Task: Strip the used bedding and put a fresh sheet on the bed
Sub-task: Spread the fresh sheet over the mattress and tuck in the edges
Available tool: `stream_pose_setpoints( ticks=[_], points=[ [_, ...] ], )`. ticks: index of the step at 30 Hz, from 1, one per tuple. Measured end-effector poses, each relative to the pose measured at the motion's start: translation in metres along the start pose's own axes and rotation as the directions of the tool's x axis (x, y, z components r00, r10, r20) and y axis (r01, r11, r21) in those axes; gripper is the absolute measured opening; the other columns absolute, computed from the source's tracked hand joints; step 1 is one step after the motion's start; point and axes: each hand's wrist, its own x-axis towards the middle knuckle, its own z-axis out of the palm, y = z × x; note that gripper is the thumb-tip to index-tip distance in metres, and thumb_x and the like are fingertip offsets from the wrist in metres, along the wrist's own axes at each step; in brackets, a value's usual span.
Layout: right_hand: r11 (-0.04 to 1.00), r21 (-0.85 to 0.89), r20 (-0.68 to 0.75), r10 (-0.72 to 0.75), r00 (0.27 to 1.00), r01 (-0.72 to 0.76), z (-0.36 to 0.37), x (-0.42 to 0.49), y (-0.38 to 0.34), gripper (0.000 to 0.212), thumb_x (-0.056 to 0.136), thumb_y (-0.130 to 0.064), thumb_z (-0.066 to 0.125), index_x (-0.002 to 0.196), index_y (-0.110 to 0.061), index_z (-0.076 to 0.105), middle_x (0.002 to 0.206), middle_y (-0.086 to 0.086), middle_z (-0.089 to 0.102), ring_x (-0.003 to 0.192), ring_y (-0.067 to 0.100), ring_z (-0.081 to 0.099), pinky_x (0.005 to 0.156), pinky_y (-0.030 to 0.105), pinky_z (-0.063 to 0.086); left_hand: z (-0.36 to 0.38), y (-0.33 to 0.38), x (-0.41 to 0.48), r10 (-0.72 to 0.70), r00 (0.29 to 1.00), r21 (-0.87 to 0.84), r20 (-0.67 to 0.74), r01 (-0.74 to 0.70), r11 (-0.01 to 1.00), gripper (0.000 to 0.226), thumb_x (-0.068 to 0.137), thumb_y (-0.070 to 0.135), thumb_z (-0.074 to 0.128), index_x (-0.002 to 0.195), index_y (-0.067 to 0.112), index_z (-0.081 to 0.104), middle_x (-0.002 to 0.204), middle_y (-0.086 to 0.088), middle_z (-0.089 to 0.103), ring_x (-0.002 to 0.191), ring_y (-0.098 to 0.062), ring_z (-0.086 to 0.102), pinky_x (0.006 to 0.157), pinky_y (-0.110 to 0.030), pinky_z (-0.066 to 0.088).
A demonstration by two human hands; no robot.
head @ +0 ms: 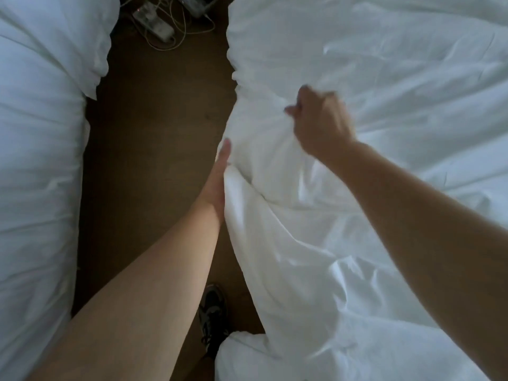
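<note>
A rumpled white duvet (384, 92) covers the bed on the right and hangs over its left edge. My right hand (319, 119) is curled into the cloth near that edge and grips a raised fold of it. My left hand (218, 177) lies along the bed's side, thumb up on the outside, with its fingers tucked behind a bunched fold of the duvet, so most of the hand is hidden. Both forearms reach in from the bottom of the view.
A second bed with white bedding (35, 160) fills the left side. A narrow strip of brown floor (154, 133) runs between the beds. A power strip with tangled cables (156, 26) lies at its far end. My dark shoe (213, 312) stands on the floor below.
</note>
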Motion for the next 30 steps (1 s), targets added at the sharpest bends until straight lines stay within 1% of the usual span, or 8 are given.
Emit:
stream_pose_setpoints(
  ticks=[4, 7, 9, 12, 18, 21, 23, 30],
  points=[
    [0.994, 0.054, -0.517, -0.051, 0.854, 0.092, -0.049, 0.000, 0.014, 0.032, 0.098, -0.039, 0.054, 0.081, -0.012, 0.051, 0.060, 0.002, 0.046, 0.051, 0.028, 0.044, 0.049, 0.028, 0.022, 0.009, 0.035, 0.005, -0.056, 0.996, 0.202, -0.067, 0.068, 0.977, 0.043, 0.082, 0.042, 0.079, 0.121, 0.024, 0.072, 0.114, -0.008, 0.075, 0.099, -0.027, 0.074, 0.070, -0.039, 0.062],
    [0.960, -0.117, 0.009, 0.256, 0.967, -0.253, -0.024, -0.019, 0.027, 0.031, 0.097, -0.047, 0.051, 0.099, -0.016, 0.058, 0.093, 0.016, 0.066, 0.084, 0.038, 0.063, 0.065, 0.038, 0.048, 0.011, 0.059, 0.005, 0.027, 1.000, 0.122, 0.004, -0.027, 0.992, 0.031, 0.083, 0.049, 0.076, 0.106, 0.028, 0.080, 0.114, -0.008, 0.075, 0.102, -0.028, 0.074, 0.076, -0.041, 0.062],
    [0.927, -0.077, 0.423, 0.363, 0.830, -0.366, -0.002, -0.028, 0.024, 0.053, 0.090, -0.066, 0.052, 0.114, -0.019, 0.056, 0.113, 0.014, 0.065, 0.102, 0.036, 0.062, 0.085, 0.040, 0.050, 0.013, 0.060, 0.007, -0.006, 1.000, 0.114, 0.023, 0.003, 0.993, 0.050, 0.081, 0.061, 0.073, 0.120, 0.030, 0.073, 0.120, -0.006, 0.073, 0.108, -0.030, 0.071, 0.091, -0.046, 0.058],
    [0.937, -0.032, 0.460, 0.322, 0.827, -0.347, 0.030, -0.021, 0.011, 0.071, 0.082, -0.079, 0.051, 0.117, -0.017, 0.056, 0.114, 0.012, 0.063, 0.104, 0.036, 0.061, 0.083, 0.040, 0.047, 0.018, 0.054, 0.014, -0.093, 0.986, 0.371, -0.141, 0.140, 0.918, 0.053, 0.079, 0.041, 0.082, 0.125, 0.017, 0.068, 0.115, -0.010, 0.074, 0.108, -0.031, 0.071, 0.099, -0.043, 0.055],
    [0.992, 0.036, -0.086, 0.124, 0.988, -0.122, 0.057, -0.002, -0.011, 0.036, 0.097, -0.051, 0.048, 0.098, -0.016, 0.057, 0.090, 0.023, 0.067, 0.081, 0.046, 0.064, 0.061, 0.038, 0.037, -0.011, 0.091, 0.029, 0.769, 0.584, 0.882, -0.262, -0.179, 0.437, 0.078, 0.067, 0.053, 0.082, 0.134, 0.026, 0.055, 0.126, 0.010, 0.065, 0.108, -0.004, 0.060, 0.088, -0.015, 0.047],
    [0.976, -0.216, 0.393, 0.122, 0.911, -0.038, 0.077, -0.025, -0.019, 0.063, 0.086, -0.068, 0.053, 0.128, -0.021, 0.053, 0.133, 0.014, 0.055, 0.128, 0.036, 0.048, 0.104, 0.049, 0.035, -0.010, 0.064, 0.024, 0.090, 0.914, 0.572, -0.395, 0.167, 0.803, 0.092, 0.053, 0.060, 0.092, 0.131, 0.023, 0.061, 0.120, 0.001, 0.072, 0.110, -0.019, 0.067, 0.104, -0.039, 0.049],
    [0.918, -0.368, 0.355, -0.012, 0.935, 0.151, 0.085, -0.049, -0.015, 0.054, 0.088, -0.052, 0.057, 0.131, -0.021, 0.053, 0.136, 0.010, 0.050, 0.132, 0.033, 0.041, 0.111, 0.051, 0.027, -0.016, 0.041, 0.016, -0.337, 0.925, 0.555, -0.178, 0.377, 0.741, 0.073, 0.062, 0.046, 0.093, 0.125, 0.020, 0.067, 0.115, -0.005, 0.075, 0.108, -0.024, 0.071, 0.102, -0.043, 0.052],
    [0.998, -0.044, 0.014, -0.052, 0.999, 0.053, 0.060, -0.034, -0.006, 0.033, 0.101, -0.044, 0.051, 0.098, -0.014, 0.062, 0.090, 0.017, 0.072, 0.075, 0.042, 0.068, 0.060, 0.037, 0.037, -0.041, -0.001, -0.007, 0.030, 0.995, 0.557, -0.092, 0.026, 0.830, 0.045, 0.062, 0.017, 0.095, 0.100, 0.031, 0.075, 0.096, 0.013, 0.077, 0.093, -0.009, 0.074, 0.070, -0.026, 0.060]
  ],
)
